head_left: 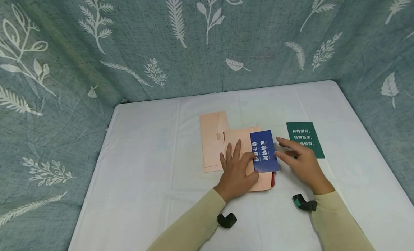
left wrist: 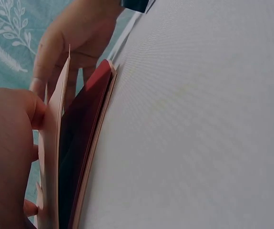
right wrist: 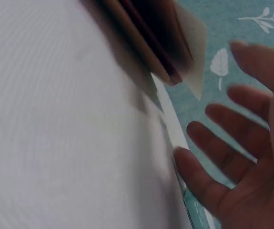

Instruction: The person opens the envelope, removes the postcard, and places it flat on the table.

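Observation:
A blue card (head_left: 266,154) with white lettering lies on a pink envelope (head_left: 235,136). My left hand (head_left: 237,173) rests on that envelope with its fingers spread, index finger and thumb at the card's left side. A dark red card (left wrist: 91,95) shows below the raised top envelope in the left wrist view, with another pale envelope layer under it. My right hand (head_left: 302,164) hovers by the blue card's right edge, thumb and index finger apart. In the right wrist view its fingers (right wrist: 222,152) are loosely bent, with a gap between them and the stack.
Another pink envelope (head_left: 211,146) lies left of the stack, partly overlapped by it. A green card (head_left: 305,130) with white lettering lies to the right, partly behind my right hand. The white-covered table (head_left: 145,154) is bordered by a leaf-patterned teal curtain (head_left: 194,71).

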A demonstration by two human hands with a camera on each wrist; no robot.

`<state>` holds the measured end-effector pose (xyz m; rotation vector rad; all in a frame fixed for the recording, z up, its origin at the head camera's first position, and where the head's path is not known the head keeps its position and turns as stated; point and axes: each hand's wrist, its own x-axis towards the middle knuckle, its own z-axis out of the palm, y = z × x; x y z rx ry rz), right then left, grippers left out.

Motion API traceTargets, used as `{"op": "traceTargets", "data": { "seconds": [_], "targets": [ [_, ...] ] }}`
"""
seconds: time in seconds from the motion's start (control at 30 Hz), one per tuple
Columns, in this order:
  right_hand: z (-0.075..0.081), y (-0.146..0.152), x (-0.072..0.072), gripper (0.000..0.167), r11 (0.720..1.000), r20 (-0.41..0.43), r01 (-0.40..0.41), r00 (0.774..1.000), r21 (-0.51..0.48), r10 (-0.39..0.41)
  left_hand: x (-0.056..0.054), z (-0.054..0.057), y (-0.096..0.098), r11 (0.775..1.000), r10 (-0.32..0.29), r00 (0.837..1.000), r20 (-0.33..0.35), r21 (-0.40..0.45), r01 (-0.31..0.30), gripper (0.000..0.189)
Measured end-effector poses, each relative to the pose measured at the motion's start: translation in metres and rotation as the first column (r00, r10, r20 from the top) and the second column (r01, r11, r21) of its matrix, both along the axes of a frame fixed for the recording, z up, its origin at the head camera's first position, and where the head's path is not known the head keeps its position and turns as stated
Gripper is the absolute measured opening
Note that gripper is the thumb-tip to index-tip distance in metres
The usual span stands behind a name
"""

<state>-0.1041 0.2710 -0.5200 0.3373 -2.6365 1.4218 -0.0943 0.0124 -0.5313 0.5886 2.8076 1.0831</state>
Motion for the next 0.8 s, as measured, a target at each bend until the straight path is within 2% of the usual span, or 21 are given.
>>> {"op": "traceTargets", "data": {
  "seconds": [0.1,0.23,0.37,0.53,0.63,0.8],
  "targets": [
    [0.002,0.0,0.0,0.052,0.978,0.133,0.048,0.991,-0.205,-0.021,0.0,0.0,0.0,1.0,0.002,1.0,0.001,0.008,-0.002,0.046],
    [0.005,-0.001,0.0,0.061,0.914,0.302,0.122,0.953,-0.387,0.001,0.001,0.001,0.0,1.0,0.001,1.0,0.001,0.014,-0.001,0.045],
    [0.004,-0.003,-0.002,0.063,0.876,0.399,0.159,0.916,-0.456,0.042,0.0,0.0,0.0,1.0,0.001,1.0,-0.001,0.022,-0.001,0.046],
    [0.003,-0.007,-0.003,0.061,0.842,0.462,0.181,0.883,-0.508,0.089,0.0,0.0,0.0,1.0,0.003,1.0,-0.006,0.022,-0.003,0.046],
    [0.003,-0.01,-0.004,0.061,0.841,0.48,0.185,0.871,-0.509,0.099,0.0,-0.001,0.0,1.0,0.003,1.0,-0.011,0.019,-0.003,0.046],
    [0.001,-0.015,-0.003,0.061,0.855,0.492,0.181,0.865,-0.487,0.096,-0.001,-0.002,0.0,1.0,0.0,1.0,-0.015,0.015,0.0,0.045]
  ]
}}
